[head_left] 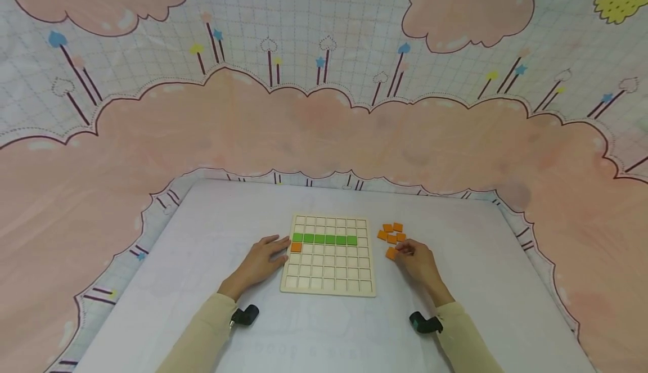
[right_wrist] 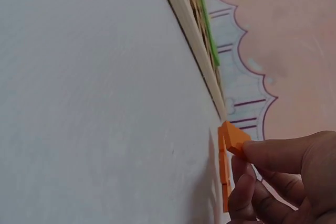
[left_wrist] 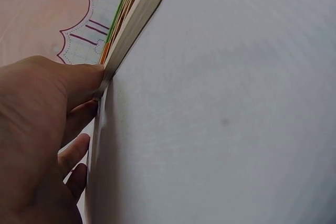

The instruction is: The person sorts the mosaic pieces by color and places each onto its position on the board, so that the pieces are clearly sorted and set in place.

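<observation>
Fingers: right hand pinches an orange tile right of the board; left hand, fingers straight, touches its left edge. Placed: green row, one orange square. Unplaced: loose orange squares.

On the table lies the board with tiles in its compartments, loose tiles to its right.

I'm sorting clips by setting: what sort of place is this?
Probably an indoor tabletop play or filming corner, though the wider room is out of view: a white table, a cartoon-cloud backdrop, and a grid board with orange tiles.
</observation>
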Available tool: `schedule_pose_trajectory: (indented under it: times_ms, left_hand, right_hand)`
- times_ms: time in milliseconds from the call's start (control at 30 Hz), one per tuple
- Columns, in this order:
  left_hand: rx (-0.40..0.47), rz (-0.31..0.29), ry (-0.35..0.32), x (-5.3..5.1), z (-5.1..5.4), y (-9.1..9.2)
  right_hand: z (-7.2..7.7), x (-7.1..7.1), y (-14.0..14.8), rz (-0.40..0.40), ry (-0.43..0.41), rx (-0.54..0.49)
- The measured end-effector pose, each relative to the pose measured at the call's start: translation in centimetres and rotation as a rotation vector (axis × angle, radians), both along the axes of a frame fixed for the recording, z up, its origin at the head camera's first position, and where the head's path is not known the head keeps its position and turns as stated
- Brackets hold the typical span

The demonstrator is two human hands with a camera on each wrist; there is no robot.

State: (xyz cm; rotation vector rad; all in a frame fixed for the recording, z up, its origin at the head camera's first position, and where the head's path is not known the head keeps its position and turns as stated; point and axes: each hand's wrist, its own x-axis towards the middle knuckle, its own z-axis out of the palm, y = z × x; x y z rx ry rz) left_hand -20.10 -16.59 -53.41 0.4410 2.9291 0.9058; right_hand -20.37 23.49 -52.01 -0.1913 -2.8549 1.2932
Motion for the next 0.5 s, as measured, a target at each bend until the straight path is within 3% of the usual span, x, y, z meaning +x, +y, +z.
schedule_pose_trajectory:
  times_ms: [500]
  left_hand:
    - [0.001, -0.005, -0.003, 0.1, 0.3, 0.0]
  right_hand:
    - [1.1, -0.9, -2.4, 0.026, 0.030, -0.056]
